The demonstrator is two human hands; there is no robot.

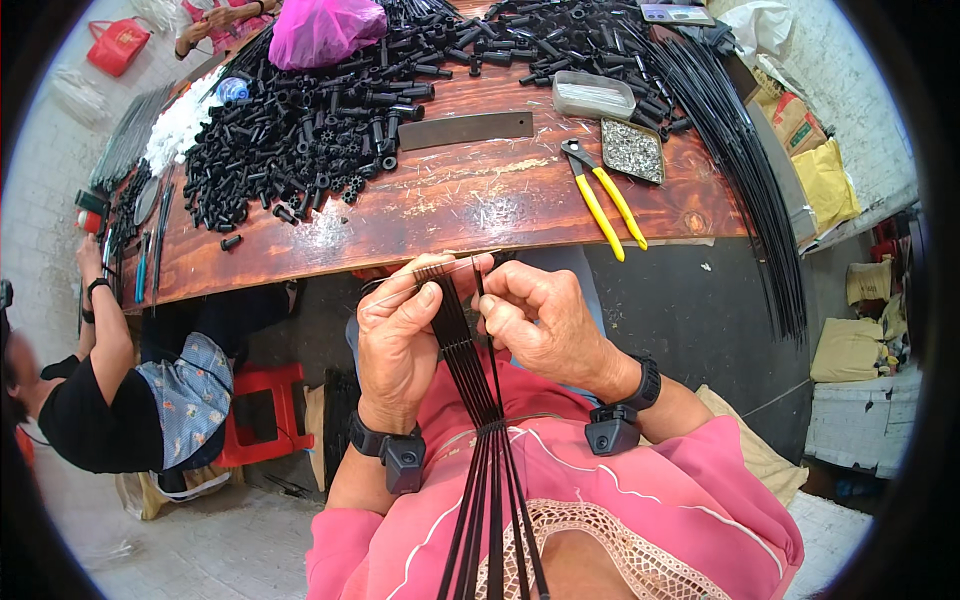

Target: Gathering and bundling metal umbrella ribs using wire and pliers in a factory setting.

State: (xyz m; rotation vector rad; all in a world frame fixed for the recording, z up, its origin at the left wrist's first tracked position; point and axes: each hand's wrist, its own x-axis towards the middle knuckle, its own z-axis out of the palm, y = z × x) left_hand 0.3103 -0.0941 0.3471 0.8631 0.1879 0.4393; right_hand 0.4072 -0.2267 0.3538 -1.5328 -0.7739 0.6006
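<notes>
My left hand grips a flat row of long thin black ribs, its thumb pressed across them just below the edge of the table. The ribs gather to a narrow waist near my shirt, then spread toward me. A fine pale wire runs across their upper ends toward my right hand. Thumb and fingers of my right hand pinch the upper part of one separate black rib, which stands apart from the row. Whether the wire passes through the rib ends is too small to tell.
On the wooden table lie heaped black plastic tube pieces, a flat metal bar, yellow-handled pliers, a tin of small metal bits and a clear box. Long black rods overhang at right. A co-worker sits left.
</notes>
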